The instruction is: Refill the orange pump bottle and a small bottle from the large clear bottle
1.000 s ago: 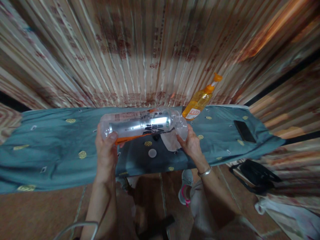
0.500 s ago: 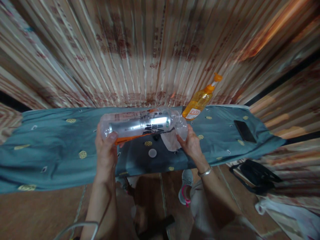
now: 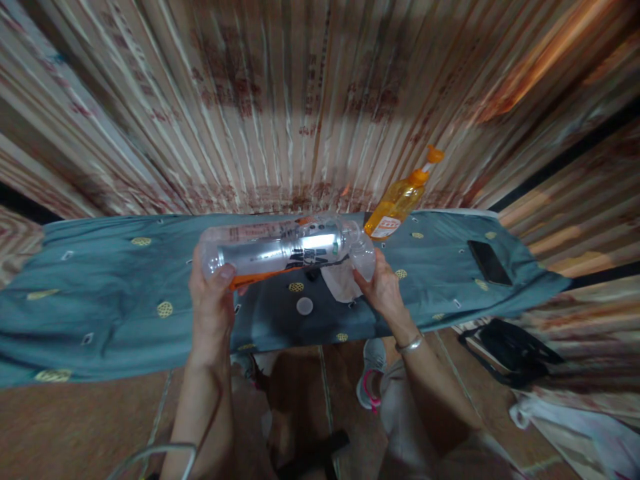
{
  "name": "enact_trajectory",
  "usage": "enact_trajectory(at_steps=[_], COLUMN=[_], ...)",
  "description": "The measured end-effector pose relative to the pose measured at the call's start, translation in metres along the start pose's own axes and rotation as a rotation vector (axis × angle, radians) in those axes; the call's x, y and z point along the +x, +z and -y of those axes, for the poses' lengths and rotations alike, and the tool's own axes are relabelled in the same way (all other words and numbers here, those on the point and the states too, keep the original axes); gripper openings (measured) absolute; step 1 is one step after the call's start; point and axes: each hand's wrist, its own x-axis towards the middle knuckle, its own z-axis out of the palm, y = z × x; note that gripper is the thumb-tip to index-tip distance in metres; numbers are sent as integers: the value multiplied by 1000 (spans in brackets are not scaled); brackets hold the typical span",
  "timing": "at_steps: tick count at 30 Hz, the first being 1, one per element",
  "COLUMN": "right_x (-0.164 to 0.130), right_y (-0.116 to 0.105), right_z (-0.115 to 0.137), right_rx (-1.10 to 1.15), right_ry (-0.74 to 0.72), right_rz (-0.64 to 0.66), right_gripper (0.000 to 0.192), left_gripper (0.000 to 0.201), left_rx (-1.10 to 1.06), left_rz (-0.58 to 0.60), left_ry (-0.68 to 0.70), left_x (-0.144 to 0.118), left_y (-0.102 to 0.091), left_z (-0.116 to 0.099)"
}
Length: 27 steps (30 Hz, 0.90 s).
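A clear plastic bottle [image 3: 265,253], lying sideways with a shiny silver inside and orange and black print, is held above the cloth-covered table. Round its left end my left hand [image 3: 211,287] is wrapped, thumb on the near side. My right hand [image 3: 383,288] closes on the bottle's narrower right end, fingertips partly hidden. Below that end lies a crumpled whitish sheet [image 3: 341,281], perhaps tissue or thin plastic. A small white disc [image 3: 305,306], like a cap, rests in front of the bottle. A little dark object behind the bottle's lower edge is mostly covered.
An orange pump bottle [image 3: 397,205] stands behind my right hand. A dark phone [image 3: 489,262] lies on the right of the teal tablecloth [image 3: 115,273]. Pleated curtains [image 3: 280,120] hang close behind the table. A black bag [image 3: 515,353] sits lower right.
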Motion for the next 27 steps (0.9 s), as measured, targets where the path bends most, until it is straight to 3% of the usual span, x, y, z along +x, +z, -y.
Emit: enact_trajectory(at_steps=[6, 27], right_x=[1, 1], right_y=[0, -1], right_z=[0, 1], right_rx=[3, -16], right_ry=[-8, -8], right_rz=[1, -11], right_gripper=[64, 64], left_gripper=[56, 51], left_rx=[-28, -29], left_rz=[12, -14], left_ry=[12, -18], left_x=[1, 1], left_y=[1, 0], left_z=[-1, 2])
